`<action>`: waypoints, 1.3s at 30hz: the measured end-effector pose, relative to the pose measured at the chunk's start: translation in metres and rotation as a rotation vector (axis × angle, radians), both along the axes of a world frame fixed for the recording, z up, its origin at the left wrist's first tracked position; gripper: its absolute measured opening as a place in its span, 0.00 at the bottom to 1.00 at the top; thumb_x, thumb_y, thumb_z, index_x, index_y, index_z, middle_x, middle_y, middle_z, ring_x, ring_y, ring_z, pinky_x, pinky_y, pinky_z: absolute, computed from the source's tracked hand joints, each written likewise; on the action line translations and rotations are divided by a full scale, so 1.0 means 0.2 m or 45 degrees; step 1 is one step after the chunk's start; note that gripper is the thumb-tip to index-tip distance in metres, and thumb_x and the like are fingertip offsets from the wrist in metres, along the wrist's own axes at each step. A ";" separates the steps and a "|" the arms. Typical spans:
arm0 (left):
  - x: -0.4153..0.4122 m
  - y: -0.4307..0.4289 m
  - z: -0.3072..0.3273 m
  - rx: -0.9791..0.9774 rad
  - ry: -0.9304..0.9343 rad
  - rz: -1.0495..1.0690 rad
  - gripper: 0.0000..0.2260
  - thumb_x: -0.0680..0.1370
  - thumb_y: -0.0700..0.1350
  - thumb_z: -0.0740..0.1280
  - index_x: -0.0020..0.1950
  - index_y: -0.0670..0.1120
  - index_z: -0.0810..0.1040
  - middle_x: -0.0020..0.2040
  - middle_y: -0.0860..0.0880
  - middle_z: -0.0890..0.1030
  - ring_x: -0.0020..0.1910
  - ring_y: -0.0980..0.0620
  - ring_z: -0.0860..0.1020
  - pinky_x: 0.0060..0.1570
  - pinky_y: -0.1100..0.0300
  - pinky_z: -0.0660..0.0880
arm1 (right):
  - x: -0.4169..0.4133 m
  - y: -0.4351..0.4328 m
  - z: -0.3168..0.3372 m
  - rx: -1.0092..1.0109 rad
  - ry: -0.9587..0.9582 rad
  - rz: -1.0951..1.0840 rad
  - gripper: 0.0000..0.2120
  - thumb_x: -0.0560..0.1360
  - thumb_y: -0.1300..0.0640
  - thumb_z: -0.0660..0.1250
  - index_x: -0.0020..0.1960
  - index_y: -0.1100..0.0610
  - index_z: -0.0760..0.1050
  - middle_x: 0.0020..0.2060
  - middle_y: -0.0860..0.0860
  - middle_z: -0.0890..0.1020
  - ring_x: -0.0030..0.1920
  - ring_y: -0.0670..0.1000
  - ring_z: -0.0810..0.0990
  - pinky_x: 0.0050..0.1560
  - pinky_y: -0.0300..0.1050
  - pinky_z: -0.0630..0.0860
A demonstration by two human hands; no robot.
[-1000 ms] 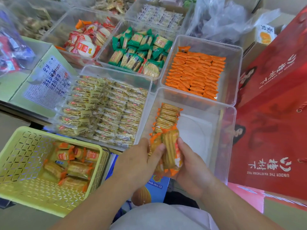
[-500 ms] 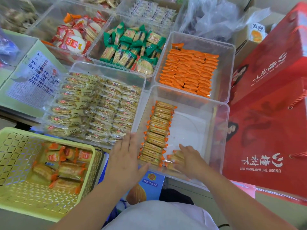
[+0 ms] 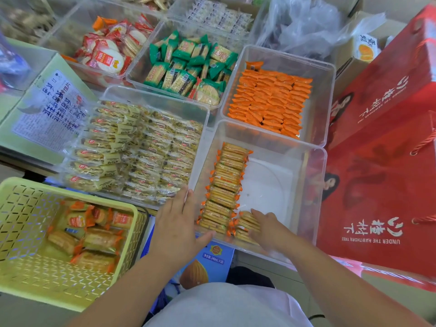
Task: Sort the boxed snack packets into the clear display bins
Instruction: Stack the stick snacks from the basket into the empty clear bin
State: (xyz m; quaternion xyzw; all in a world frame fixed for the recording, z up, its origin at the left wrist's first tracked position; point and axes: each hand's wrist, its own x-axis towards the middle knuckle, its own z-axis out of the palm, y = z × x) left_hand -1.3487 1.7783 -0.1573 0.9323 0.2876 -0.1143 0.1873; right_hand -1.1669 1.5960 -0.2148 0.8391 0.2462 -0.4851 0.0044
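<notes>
A clear bin [image 3: 304, 192] in front of me holds a neat column of orange-edged cracker packets [image 3: 225, 182] along its left side. My right hand [image 3: 267, 228] is inside the bin at its near edge, fingers laid flat on a few packets [image 3: 245, 224] that lie beside the column's near end. My left hand [image 3: 178, 223] rests open against the bin's near left corner, thumb along the front rim. A yellow perforated basket [image 3: 30, 237] at lower left holds several more orange-edged packets [image 3: 94, 234].
Other clear bins hold yellow-labelled crackers [image 3: 141, 149], green packets [image 3: 191, 67], orange packets [image 3: 271, 100] and red-white rice crackers [image 3: 111, 50]. Red gift bags [image 3: 382, 138] stand on the right. A green carton [image 3: 44, 109] lies at left, a blue box [image 3: 207, 265] below the bin.
One second ago both hands held a stack of packets above the bin's near edge. The stack now lies in the bin; my right hand stays on the nearest packets and my left hand rests at the corner.
</notes>
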 end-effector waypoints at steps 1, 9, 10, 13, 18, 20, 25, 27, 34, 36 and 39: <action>0.00 0.00 0.00 -0.001 0.002 0.002 0.50 0.75 0.74 0.60 0.84 0.46 0.43 0.85 0.48 0.44 0.82 0.47 0.49 0.79 0.52 0.49 | -0.01 0.02 -0.01 0.021 0.004 0.004 0.34 0.83 0.46 0.61 0.82 0.49 0.48 0.75 0.59 0.59 0.61 0.58 0.78 0.54 0.43 0.73; 0.01 0.00 0.00 0.007 0.050 -0.007 0.50 0.76 0.73 0.59 0.84 0.45 0.42 0.84 0.48 0.42 0.83 0.47 0.47 0.79 0.51 0.49 | -0.04 0.11 -0.03 0.098 0.080 -0.093 0.32 0.83 0.48 0.59 0.83 0.49 0.48 0.77 0.58 0.54 0.57 0.57 0.78 0.57 0.43 0.74; 0.01 0.00 0.00 0.010 0.053 -0.009 0.50 0.76 0.73 0.59 0.84 0.45 0.42 0.84 0.48 0.42 0.83 0.47 0.47 0.79 0.51 0.49 | -0.04 0.11 -0.03 0.103 0.097 -0.105 0.33 0.83 0.48 0.59 0.83 0.49 0.47 0.78 0.57 0.53 0.55 0.56 0.78 0.55 0.42 0.74; 0.00 0.00 0.01 -0.005 0.042 -0.025 0.49 0.77 0.73 0.59 0.84 0.45 0.42 0.84 0.48 0.42 0.83 0.47 0.47 0.79 0.51 0.49 | -0.05 0.10 -0.04 0.118 0.106 -0.108 0.35 0.82 0.45 0.60 0.83 0.49 0.45 0.80 0.55 0.51 0.65 0.57 0.75 0.59 0.43 0.72; -0.11 0.02 0.12 -0.080 -0.202 -0.016 0.39 0.77 0.67 0.66 0.82 0.51 0.60 0.83 0.50 0.56 0.80 0.46 0.57 0.77 0.50 0.57 | -0.05 0.09 -0.03 0.060 0.043 0.000 0.42 0.78 0.37 0.62 0.82 0.47 0.42 0.82 0.54 0.50 0.80 0.57 0.56 0.75 0.51 0.62; -0.21 0.05 0.18 -0.062 -0.409 0.002 0.29 0.76 0.62 0.70 0.74 0.51 0.74 0.75 0.49 0.70 0.72 0.48 0.66 0.71 0.54 0.63 | -0.04 0.08 -0.01 0.004 -0.003 0.014 0.44 0.78 0.34 0.62 0.82 0.47 0.41 0.82 0.53 0.50 0.81 0.55 0.50 0.76 0.52 0.59; -0.57 0.36 0.23 0.108 -0.672 0.128 0.15 0.74 0.57 0.66 0.53 0.48 0.81 0.51 0.51 0.78 0.53 0.51 0.72 0.53 0.61 0.66 | -0.09 0.15 0.11 -0.029 -0.159 -0.122 0.42 0.78 0.33 0.61 0.83 0.50 0.48 0.81 0.55 0.56 0.80 0.56 0.57 0.75 0.51 0.61; -0.72 0.55 0.19 0.096 -0.605 0.171 0.13 0.74 0.55 0.68 0.51 0.48 0.81 0.48 0.52 0.79 0.49 0.50 0.73 0.51 0.58 0.68 | -0.16 0.20 0.19 -0.020 -0.369 -0.153 0.38 0.78 0.34 0.62 0.81 0.51 0.56 0.79 0.55 0.63 0.76 0.58 0.65 0.72 0.50 0.66; -0.99 1.10 0.01 -0.108 0.066 0.050 0.31 0.72 0.56 0.78 0.71 0.47 0.75 0.62 0.45 0.76 0.64 0.42 0.76 0.64 0.52 0.71 | -0.77 0.51 0.48 0.663 -0.665 -0.253 0.19 0.76 0.47 0.72 0.64 0.53 0.79 0.61 0.52 0.79 0.63 0.56 0.76 0.63 0.50 0.70; -0.97 1.16 -0.03 -0.143 0.169 0.025 0.36 0.72 0.59 0.76 0.75 0.48 0.70 0.67 0.45 0.73 0.68 0.43 0.74 0.68 0.53 0.70 | -0.96 0.61 0.51 0.771 -0.529 -0.258 0.18 0.76 0.45 0.71 0.64 0.48 0.78 0.60 0.45 0.77 0.60 0.49 0.77 0.61 0.46 0.72; -0.94 1.21 -0.09 -0.151 0.302 0.003 0.41 0.72 0.60 0.76 0.79 0.46 0.64 0.70 0.42 0.71 0.69 0.41 0.73 0.69 0.53 0.70 | -1.17 0.71 0.50 0.797 -0.393 -0.294 0.18 0.76 0.44 0.70 0.65 0.42 0.75 0.55 0.39 0.71 0.48 0.38 0.78 0.53 0.44 0.77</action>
